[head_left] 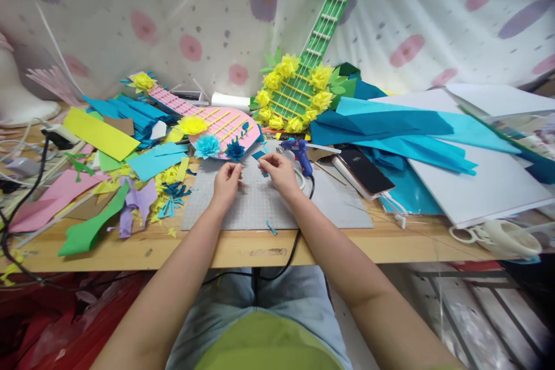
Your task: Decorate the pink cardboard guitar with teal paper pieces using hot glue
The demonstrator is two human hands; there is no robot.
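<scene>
The right hand [277, 172] holds a small blue paper [258, 155] pinched between thumb and fingers, above the grey mat [243, 215]. The left hand [226, 186] is just beside, its fingertips brought narrowly together; I cannot tell if something thin is between them. The two hands do not touch each other. Behind the left hand lies the pink guitar [254, 130], with a dark blue flower [235, 150] on its near edge. The glue gun [299, 153] is near the right hand, on the far side. On the mat, close to the front edge, lies a blue scrap [271, 228]. The green guitar [321, 40] leans behind them.
</scene>
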